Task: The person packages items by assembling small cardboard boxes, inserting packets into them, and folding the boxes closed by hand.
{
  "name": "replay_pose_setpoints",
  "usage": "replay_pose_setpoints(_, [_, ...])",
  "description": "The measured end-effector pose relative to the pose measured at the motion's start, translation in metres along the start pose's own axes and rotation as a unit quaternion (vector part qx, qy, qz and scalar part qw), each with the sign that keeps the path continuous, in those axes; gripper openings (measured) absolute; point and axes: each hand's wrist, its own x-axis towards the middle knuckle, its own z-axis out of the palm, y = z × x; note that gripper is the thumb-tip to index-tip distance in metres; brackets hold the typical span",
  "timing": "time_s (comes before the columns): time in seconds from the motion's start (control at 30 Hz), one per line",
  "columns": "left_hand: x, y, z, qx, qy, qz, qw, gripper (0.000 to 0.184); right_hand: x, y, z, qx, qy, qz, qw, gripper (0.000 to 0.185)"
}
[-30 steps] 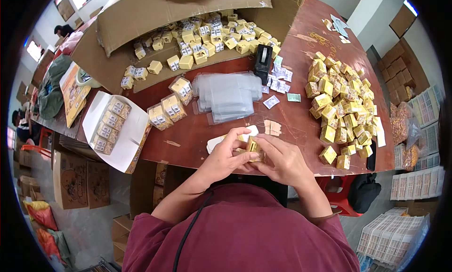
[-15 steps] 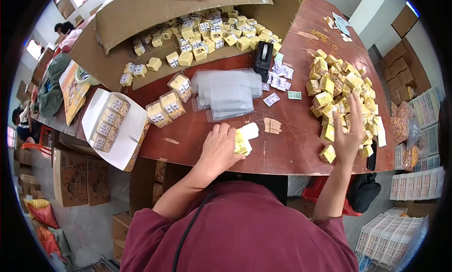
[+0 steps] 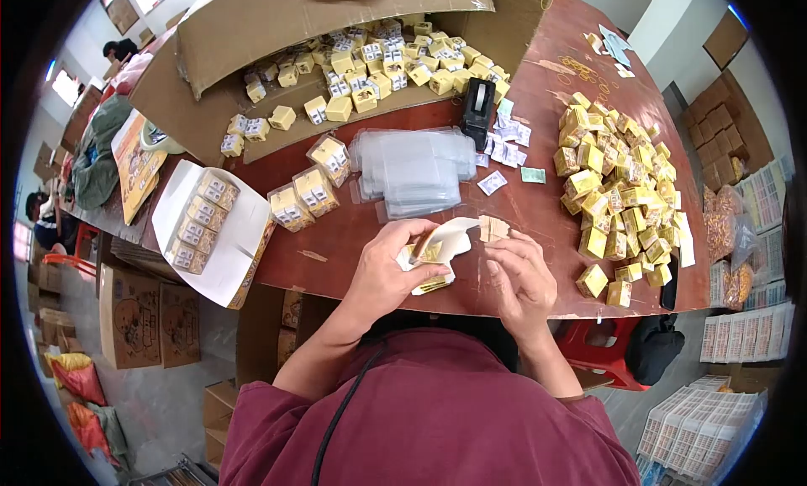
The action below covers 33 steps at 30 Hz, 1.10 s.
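Near the table's front edge, my left hand (image 3: 388,267) grips a small yellow carton (image 3: 430,252) whose white flap stands up. More flat yellow-and-white cartons (image 3: 434,284) lie under that hand. Just to the right, my right hand (image 3: 519,282) is raised with its fingers apart and nothing visible in them, beside a torn tan patch (image 3: 493,229) on the table. Beyond my hands lies a stack of clear plastic sleeves (image 3: 412,168). A large pile of yellow boxes (image 3: 624,183) sits at the right.
A cardboard carton (image 3: 328,23) holding many small boxes (image 3: 370,70) stands at the back. A black tape dispenser (image 3: 477,108) and small packets (image 3: 508,143) are right of the sleeves. Wrapped packs (image 3: 314,191) and a white tray (image 3: 178,202) are on the left. Two people are in the background.
My right hand has gone out to the yellow pile and come back beside my left hand. The carton in my left hand is now lifted, with its white flap upright.
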Motion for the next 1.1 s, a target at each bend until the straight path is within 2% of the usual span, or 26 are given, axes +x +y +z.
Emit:
replay_pose_setpoints(0.07, [-0.002,0.008,0.004,-0.051,0.001,-0.007,0.999,0.062,0.003,-0.009,-0.003,-0.001,0.000,-0.030,1.000,0.030])
replay_pose_setpoints(0.2, [-0.006,0.022,0.011,-0.083,-0.028,-0.003,0.996,0.059,0.015,-0.025,-0.005,-0.084,-0.062,-0.080,0.991,0.029])
replay_pose_setpoints(0.3, [-0.012,0.021,0.027,-0.195,0.028,0.030,0.980,0.054,0.016,-0.022,-0.012,-0.099,-0.108,-0.101,0.984,0.028])
replay_pose_setpoints(0.33, [-0.013,0.017,0.030,-0.177,0.042,0.070,0.981,0.051,0.016,-0.023,-0.012,-0.094,-0.089,-0.085,0.988,0.027])
replay_pose_setpoints(0.43, [-0.005,0.021,0.019,-0.047,-0.014,0.195,0.980,0.052,0.016,-0.025,-0.010,-0.046,-0.050,-0.034,0.997,0.024])
replay_pose_setpoints(0.47, [-0.008,0.017,0.020,-0.009,-0.007,0.203,0.979,0.053,0.015,-0.023,-0.009,-0.012,-0.051,-0.015,0.999,0.023])
replay_pose_setpoints(0.57, [-0.009,0.018,0.020,0.012,-0.021,0.199,0.980,0.051,0.012,-0.014,-0.008,0.071,-0.068,-0.010,0.995,0.020])
replay_pose_setpoints(0.67, [-0.003,0.027,0.016,-0.029,-0.063,0.203,0.977,0.050,0.013,-0.015,-0.007,0.123,-0.045,0.003,0.991,0.019])
replay_pose_setpoints(0.77, [-0.015,0.016,0.023,-0.194,-0.056,0.060,0.978,0.050,0.009,-0.013,-0.003,0.185,0.003,0.033,0.982,0.019])
replay_pose_setpoints(0.83, [-0.014,0.016,0.019,-0.169,-0.073,0.049,0.982,0.055,0.002,-0.011,0.000,0.231,0.011,0.058,0.971,0.020])
replay_pose_setpoints(0.93, [-0.011,0.017,0.013,-0.122,-0.087,0.061,0.987,0.058,0.009,-0.013,-0.012,0.099,-0.063,-0.032,0.993,0.027])
replay_pose_setpoints(1.03, [-0.008,0.017,0.012,-0.058,-0.071,0.113,0.989,0.053,0.010,-0.021,-0.018,0.154,-0.078,0.029,0.985,0.033])
replay_pose_setpoints(1.1, [-0.007,0.020,0.014,-0.032,-0.062,0.129,0.989,0.049,0.009,-0.017,-0.017,0.144,-0.074,0.057,0.985,0.031])
